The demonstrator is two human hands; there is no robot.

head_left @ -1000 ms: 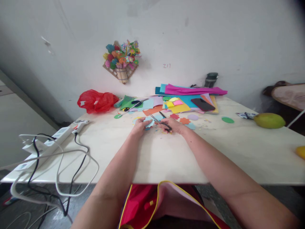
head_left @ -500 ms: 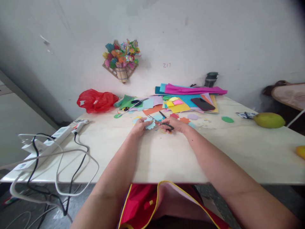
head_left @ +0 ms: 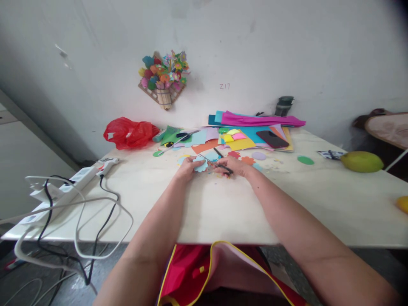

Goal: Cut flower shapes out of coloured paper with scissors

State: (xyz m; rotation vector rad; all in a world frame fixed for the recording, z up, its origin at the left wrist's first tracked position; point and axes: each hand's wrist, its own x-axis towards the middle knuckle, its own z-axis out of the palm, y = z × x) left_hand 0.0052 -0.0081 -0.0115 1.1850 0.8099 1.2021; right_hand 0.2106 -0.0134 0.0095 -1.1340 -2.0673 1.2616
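Observation:
Between the fingers of my left hand (head_left: 188, 168) is a light blue paper piece with a scalloped edge (head_left: 201, 165). My right hand (head_left: 232, 165) is closed on dark-handled scissors (head_left: 227, 169), whose blades point left toward the blue piece. Whether the blades touch the paper is too small to tell. Just beyond my right hand lie a red paper flower (head_left: 234, 155) and an orange one (head_left: 247, 160). A pale purple paper oval (head_left: 259, 156) lies to their right.
Coloured sheets (head_left: 242, 143), a phone (head_left: 272, 139) and a second pair of scissors (head_left: 188, 135) lie at the back. A red plastic bag (head_left: 129, 133) and a power strip (head_left: 76, 183) are on the left. A green-yellow fruit (head_left: 362, 162) sits at the right.
The whole view has shifted very slightly. My hands keep the same hold on the blue paper and the scissors, with no clear movement between them.

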